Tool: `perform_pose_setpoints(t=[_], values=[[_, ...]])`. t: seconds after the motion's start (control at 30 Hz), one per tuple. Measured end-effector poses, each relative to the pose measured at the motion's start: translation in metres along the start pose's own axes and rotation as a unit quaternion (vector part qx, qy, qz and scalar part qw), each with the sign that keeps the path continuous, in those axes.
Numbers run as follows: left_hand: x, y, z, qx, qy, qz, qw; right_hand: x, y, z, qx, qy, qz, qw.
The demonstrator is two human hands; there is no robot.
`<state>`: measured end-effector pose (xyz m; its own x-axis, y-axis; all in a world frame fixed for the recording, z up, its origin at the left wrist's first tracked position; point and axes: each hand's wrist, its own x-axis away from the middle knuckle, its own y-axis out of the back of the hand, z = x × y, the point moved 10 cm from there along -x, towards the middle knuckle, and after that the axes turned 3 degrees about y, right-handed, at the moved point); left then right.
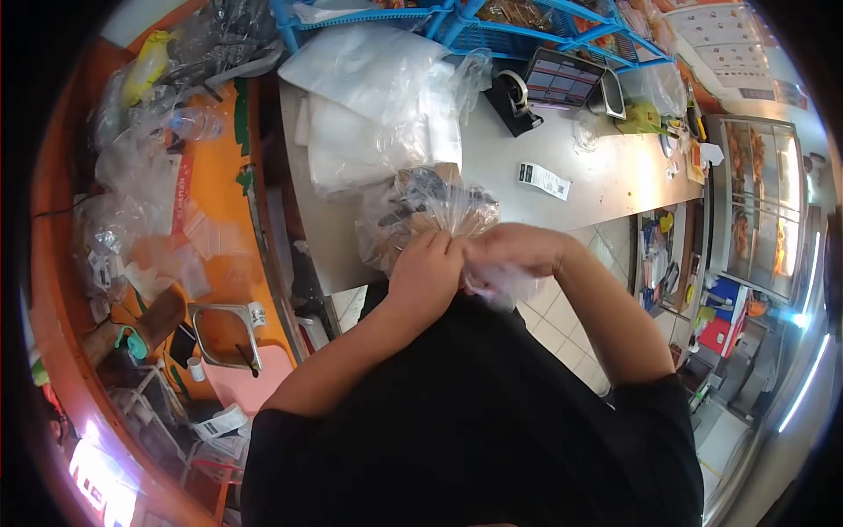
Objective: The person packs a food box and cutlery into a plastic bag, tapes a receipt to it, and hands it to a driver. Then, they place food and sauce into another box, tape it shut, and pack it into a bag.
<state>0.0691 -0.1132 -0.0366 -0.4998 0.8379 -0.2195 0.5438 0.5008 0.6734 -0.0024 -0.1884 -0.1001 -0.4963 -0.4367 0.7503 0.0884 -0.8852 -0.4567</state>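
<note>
A clear plastic bag [382,224] with brown and dark contents rests at the near edge of the metal counter [500,158]. My left hand [428,274] is closed round the bag's gathered neck. Right beside it, my right hand [512,249] is closed on the same plastic, somewhat blurred, with the loose end of the bag hanging below it. The exact place of my right fingertips is hard to make out. Behind the bag lies a stack of white plastic bags [351,132].
A printed label [543,181] lies on the counter, with a tape dispenser [514,104] and a tablet [562,79] behind it. Blue racks [448,39] stand at the back. On the left, an orange counter [224,220] bears plastic bags and a metal tray [224,338].
</note>
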Motion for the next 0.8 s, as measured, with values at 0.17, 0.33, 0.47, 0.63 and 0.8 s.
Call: perform_pose_setpoints(t=[0.17,0.33,0.47,0.63,0.8], values=[[0.003,-0.001,0.008,0.038,0.037,-0.009,0.999,0.030,-0.007,0.002,0.129,0.031,-0.304,0.943],[0.001,-0.003,0.004,0.057,0.026,-0.046,0.997,0.038,0.006,0.001,0.056,0.156,-0.500,0.850],[0.001,-0.004,0.004,0.041,0.010,-0.056,0.998,0.040,0.019,0.024,0.122,0.124,-0.543,0.821],[0.003,-0.003,0.007,0.018,0.030,-0.055,0.998,0.020,0.043,0.027,0.189,0.109,-0.496,0.840],[0.004,0.010,0.023,0.092,0.137,0.001,0.986,0.017,0.040,0.034,0.225,0.141,-0.476,0.838]])
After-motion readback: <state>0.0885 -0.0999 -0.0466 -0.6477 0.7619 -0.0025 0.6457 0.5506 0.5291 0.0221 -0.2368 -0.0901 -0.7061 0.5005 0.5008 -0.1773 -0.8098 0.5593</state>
